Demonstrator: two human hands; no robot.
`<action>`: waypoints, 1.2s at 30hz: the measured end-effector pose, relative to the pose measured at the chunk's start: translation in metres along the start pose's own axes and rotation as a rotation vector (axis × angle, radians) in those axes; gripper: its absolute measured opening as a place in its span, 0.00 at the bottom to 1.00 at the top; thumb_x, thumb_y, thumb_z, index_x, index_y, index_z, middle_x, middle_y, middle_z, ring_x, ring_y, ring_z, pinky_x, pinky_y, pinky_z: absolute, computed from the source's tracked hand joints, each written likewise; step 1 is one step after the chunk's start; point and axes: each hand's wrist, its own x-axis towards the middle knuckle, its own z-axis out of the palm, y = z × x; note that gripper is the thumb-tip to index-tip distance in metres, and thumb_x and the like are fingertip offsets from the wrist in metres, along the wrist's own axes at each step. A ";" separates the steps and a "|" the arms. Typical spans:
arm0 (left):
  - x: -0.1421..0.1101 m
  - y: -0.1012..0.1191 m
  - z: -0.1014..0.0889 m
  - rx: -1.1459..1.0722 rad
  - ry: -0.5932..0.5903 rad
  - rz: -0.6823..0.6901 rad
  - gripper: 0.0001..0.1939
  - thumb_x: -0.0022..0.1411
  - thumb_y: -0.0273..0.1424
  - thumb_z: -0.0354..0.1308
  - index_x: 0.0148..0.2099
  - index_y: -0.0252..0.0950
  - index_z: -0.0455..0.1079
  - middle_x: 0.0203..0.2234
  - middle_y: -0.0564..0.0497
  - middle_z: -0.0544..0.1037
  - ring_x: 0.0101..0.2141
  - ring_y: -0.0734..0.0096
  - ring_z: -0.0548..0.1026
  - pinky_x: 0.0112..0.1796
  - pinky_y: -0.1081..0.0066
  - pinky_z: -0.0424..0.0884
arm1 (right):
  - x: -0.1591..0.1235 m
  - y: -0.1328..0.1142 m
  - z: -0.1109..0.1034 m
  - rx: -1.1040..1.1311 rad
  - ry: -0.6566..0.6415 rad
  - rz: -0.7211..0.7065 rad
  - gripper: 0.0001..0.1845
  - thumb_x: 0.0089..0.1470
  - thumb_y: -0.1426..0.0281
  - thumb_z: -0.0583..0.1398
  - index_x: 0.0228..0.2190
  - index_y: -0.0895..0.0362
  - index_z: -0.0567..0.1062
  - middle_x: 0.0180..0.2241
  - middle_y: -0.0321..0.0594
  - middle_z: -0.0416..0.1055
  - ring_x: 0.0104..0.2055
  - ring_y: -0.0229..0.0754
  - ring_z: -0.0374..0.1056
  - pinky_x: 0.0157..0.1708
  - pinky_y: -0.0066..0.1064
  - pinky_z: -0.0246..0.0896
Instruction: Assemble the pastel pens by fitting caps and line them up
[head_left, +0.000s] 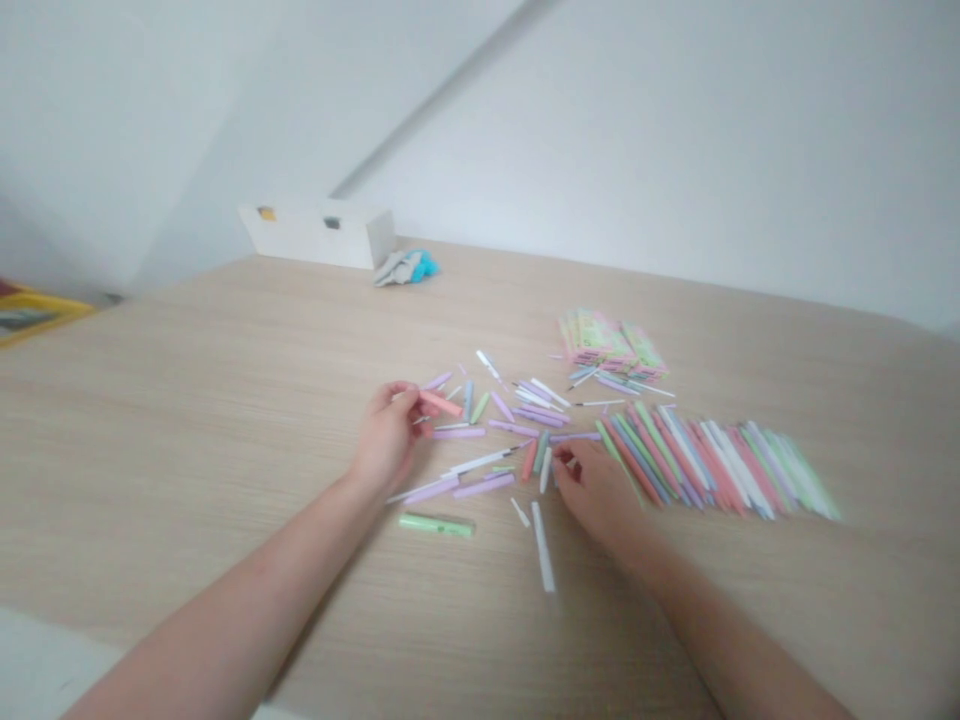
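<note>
My left hand (391,430) pinches a coral pen barrel (441,403) between thumb and fingertips, just above the table. My right hand (596,480) is closed, thumb against the fingers, beside a white pen cap (545,470); what its fingertips hold, if anything, is hidden. Close to that cap lie a coral cap (529,460) and a grey-blue cap (541,452). Loose purple barrels (484,486), slim white refills (480,463) and other pen parts are scattered between the hands. Nearer to me are a green barrel (436,525) and a white barrel (542,548).
A long row of pastel pens (712,460) lies right of my right hand. Behind it are stacked green-and-pink packets (611,342). Toward the wall stand a white box (315,232) and a crumpled grey-and-blue cloth (407,267). A yellow-edged object (49,312) shows at far left.
</note>
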 end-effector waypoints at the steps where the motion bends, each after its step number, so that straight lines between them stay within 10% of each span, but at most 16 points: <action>1: 0.001 0.001 -0.001 -0.014 0.025 0.002 0.04 0.59 0.24 0.52 0.32 0.35 0.59 0.26 0.48 0.77 0.21 0.76 0.71 0.15 0.82 0.62 | 0.002 -0.003 -0.001 -0.001 0.007 -0.033 0.09 0.54 0.74 0.53 0.35 0.58 0.72 0.34 0.42 0.72 0.35 0.41 0.67 0.37 0.30 0.59; 14: 0.002 0.006 0.000 -0.064 0.055 -0.010 0.03 0.59 0.23 0.52 0.33 0.34 0.60 0.27 0.48 0.76 0.21 0.76 0.70 0.14 0.81 0.63 | 0.106 0.017 0.005 -0.247 -0.047 -0.020 0.18 0.53 0.78 0.51 0.40 0.62 0.78 0.42 0.49 0.76 0.46 0.44 0.69 0.48 0.31 0.57; 36: -0.002 0.001 0.001 -0.030 0.019 -0.004 0.03 0.58 0.25 0.53 0.34 0.34 0.60 0.22 0.52 0.73 0.22 0.74 0.71 0.14 0.82 0.62 | 0.107 0.012 0.006 -0.328 -0.171 0.035 0.14 0.51 0.73 0.54 0.34 0.60 0.78 0.35 0.48 0.77 0.38 0.46 0.71 0.35 0.29 0.58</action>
